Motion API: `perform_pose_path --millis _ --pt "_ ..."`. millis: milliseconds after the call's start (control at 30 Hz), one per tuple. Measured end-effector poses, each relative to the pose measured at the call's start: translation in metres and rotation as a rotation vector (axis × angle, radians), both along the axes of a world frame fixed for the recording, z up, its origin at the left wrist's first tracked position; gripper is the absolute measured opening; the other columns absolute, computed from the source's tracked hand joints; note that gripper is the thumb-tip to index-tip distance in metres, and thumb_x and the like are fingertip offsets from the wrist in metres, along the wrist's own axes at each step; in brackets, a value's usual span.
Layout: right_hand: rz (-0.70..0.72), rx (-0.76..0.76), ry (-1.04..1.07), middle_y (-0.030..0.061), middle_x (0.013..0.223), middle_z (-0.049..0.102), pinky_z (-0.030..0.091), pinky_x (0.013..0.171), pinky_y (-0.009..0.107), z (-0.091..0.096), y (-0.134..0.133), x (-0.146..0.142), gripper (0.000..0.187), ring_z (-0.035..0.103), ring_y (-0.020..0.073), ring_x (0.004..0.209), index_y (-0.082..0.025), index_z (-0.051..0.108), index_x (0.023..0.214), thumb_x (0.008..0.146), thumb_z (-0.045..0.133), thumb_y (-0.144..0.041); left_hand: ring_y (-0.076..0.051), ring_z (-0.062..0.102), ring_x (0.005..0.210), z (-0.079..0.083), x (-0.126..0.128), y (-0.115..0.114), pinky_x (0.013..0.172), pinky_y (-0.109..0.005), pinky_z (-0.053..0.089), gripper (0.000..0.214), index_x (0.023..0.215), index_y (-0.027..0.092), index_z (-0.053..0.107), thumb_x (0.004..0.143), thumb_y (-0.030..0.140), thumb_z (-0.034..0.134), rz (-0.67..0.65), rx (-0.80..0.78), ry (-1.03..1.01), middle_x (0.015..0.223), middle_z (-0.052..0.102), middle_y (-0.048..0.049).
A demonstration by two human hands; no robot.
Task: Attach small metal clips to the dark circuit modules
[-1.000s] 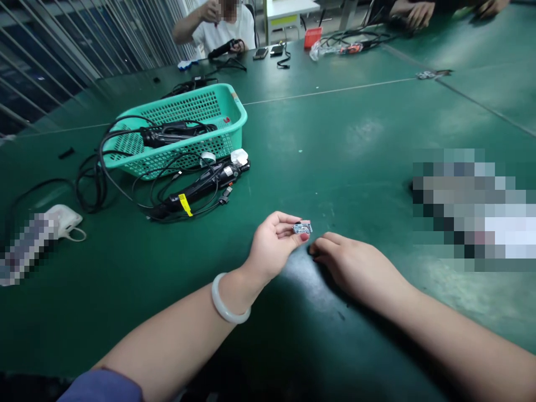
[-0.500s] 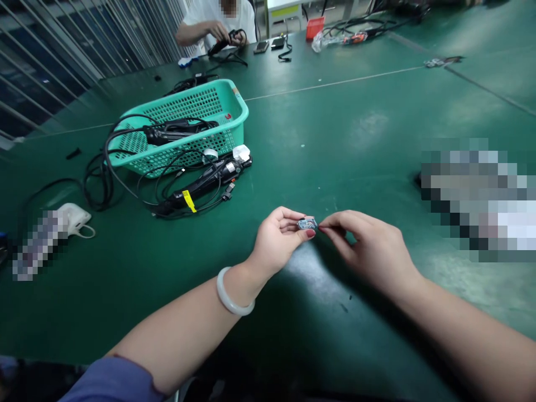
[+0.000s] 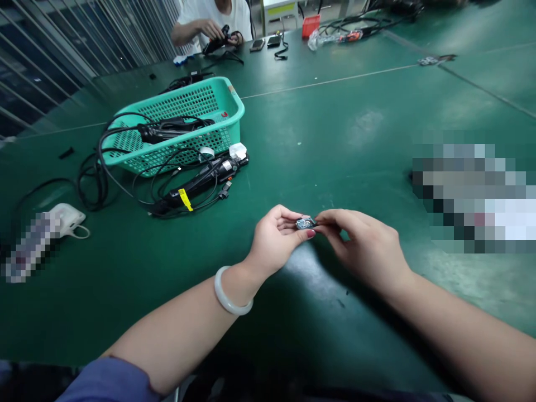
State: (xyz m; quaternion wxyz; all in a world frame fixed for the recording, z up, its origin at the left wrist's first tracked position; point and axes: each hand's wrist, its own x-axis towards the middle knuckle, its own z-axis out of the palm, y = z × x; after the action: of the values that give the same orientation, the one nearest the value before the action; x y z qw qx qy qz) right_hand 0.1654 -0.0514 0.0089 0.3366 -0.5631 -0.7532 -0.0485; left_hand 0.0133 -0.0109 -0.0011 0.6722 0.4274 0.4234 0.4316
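Green matted workbench [image 3: 335, 139] spreads before us. Dead centre, our left hand [image 3: 274, 243] pinches a small grey-blue circuit module [image 3: 305, 223] by its edges, seemingly keeping its face visible; our right hand [image 3: 368, 251] clamps fingertips on its three-o'clock end.

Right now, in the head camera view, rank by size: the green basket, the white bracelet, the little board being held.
1. green basket
2. white bracelet, though nearer the camera
3. little board, between left hand and right hand
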Motion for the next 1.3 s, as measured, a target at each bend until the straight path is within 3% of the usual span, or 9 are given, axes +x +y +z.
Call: perform_pose_path --millis 400,600,867,1000,1133,1300 --pt "0.147 -0.006 -0.24 0.004 0.071 0.061 0.04 0.059 0.028 0.008 -0.003 -0.001 0.019 0.054 0.0163 0.063 -0.019 0.055 0.082 0.085 0.041 -0.008 -0.016 0.067 0.08 -0.003 -0.004 -0.007 0.077 -0.03 0.055 0.029 0.079 0.017 0.059 0.061 0.027 0.079 0.015 0.313 0.271 0.083 0.069 -0.0046" --pt "0.188 -0.004 -0.284 0.0035 0.067 0.058 0.039 0.058 0.028 0.014 -0.004 -0.003 0.019 0.053 0.0165 0.061 -0.018 0.054 0.08 0.085 0.041 -0.006 -0.016 0.068 0.078 -0.002 -0.005 -0.01 0.074 -0.028 0.055 0.024 0.08 0.018 0.059 0.065 0.027 0.075 0.017 0.393 0.353 0.082 0.069 -0.004" --pt "0.207 -0.012 -0.29 0.003 0.065 0.058 0.038 0.057 0.027 0.016 -0.002 -0.002 0.022 0.053 0.0163 0.061 -0.019 0.053 0.08 0.083 0.039 -0.003 -0.016 0.067 0.076 0.0 -0.004 -0.009 0.075 -0.03 0.055 0.029 0.075 0.017 0.057 0.059 0.027 0.079 0.01 0.296 0.289 0.077 0.068 -0.0033" --pt "0.235 0.002 -0.276 0.0034 0.066 0.059 0.041 0.057 0.027 0.015 -0.002 0.0 0.022 0.054 0.0157 0.061 -0.018 0.055 0.082 0.085 0.039 -0.005 -0.015 0.067 0.075 0.002 -0.001 -0.008 0.075 -0.03 0.054 0.035 0.074 0.016 0.056 0.053 0.023 0.083 -0.003 0.155 0.18 0.076 0.068 -0.003" --pt "0.268 0.072 -0.246 0.0049 0.07 0.062 0.045 0.061 0.027 0.012 -0.002 0.003 0.02 0.056 0.0155 0.064 -0.015 0.058 0.091 0.087 0.04 -0.007 -0.011 0.065 0.069 0.004 0.0 -0.006 0.074 -0.028 0.052 0.041 0.073 0.015 0.054 0.047 0.019 0.085 0.001 0.005 0.043 0.07 0.067 -0.0003" --pt "0.297 0.177 -0.203 0.006 0.08 0.068 0.05 0.071 0.029 0.006 -0.001 0.006 0.024 0.062 0.0163 0.073 -0.016 0.058 0.104 0.087 0.045 -0.008 -0.008 0.063 0.067 0.003 -0.002 -0.003 0.077 -0.026 0.05 0.039 0.078 0.013 0.056 0.052 0.02 0.083 -0.034 -0.095 -0.127 0.07 0.067 0.001"
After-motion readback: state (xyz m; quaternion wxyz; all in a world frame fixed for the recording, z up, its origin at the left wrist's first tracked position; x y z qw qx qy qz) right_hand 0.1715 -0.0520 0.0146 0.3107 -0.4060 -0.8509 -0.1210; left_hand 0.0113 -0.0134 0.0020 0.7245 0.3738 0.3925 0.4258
